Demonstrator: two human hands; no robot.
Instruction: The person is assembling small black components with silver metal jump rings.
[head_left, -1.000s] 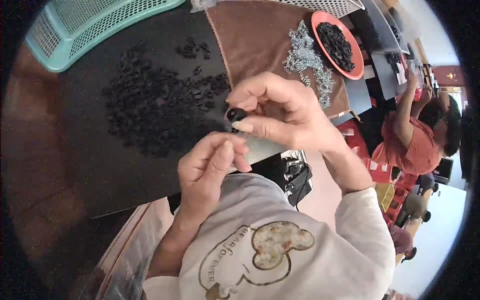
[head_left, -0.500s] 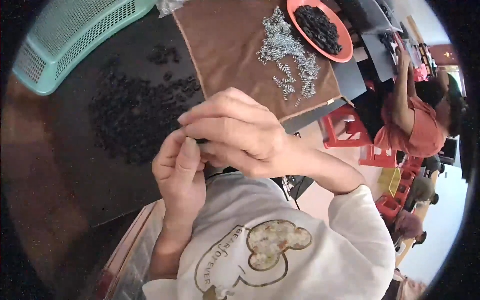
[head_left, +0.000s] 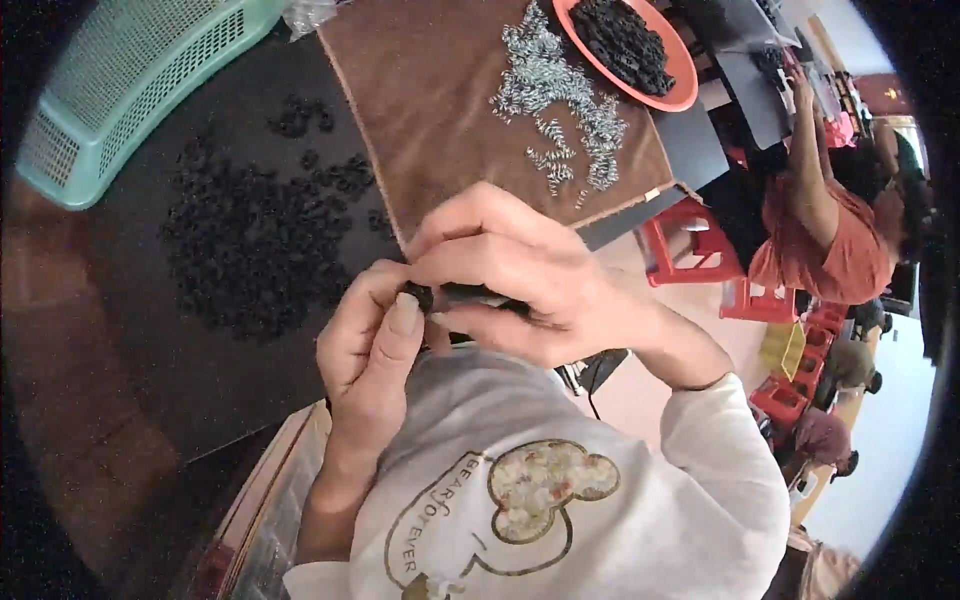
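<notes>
My left hand (head_left: 365,335) pinches a small black part (head_left: 418,296) between thumb and fingers. Close against it, my right hand (head_left: 520,270) curls over from the right, its fingertips near the same part. A dark patch shows between the right thumb and fingers; whether it is a held thing or shadow is unclear. Beyond the left hand, a wide heap of small black parts (head_left: 250,245) lies on the dark table mat (head_left: 120,370). Further off, many silver coil springs (head_left: 545,80) lie loose on a brown cloth (head_left: 420,90).
An orange-red bowl (head_left: 682,95) of black parts stands on the cloth's far right. A green perforated basket (head_left: 75,190) sits far left, beside a clear plastic bag (head_left: 308,15). Red stools (head_left: 690,245) and a person in a red top (head_left: 820,245) are at right.
My hands have tilted apart slightly, so the black part between them now shows. The right-hand fingers have lifted and opened a little. The whole view has shifted slightly.
</notes>
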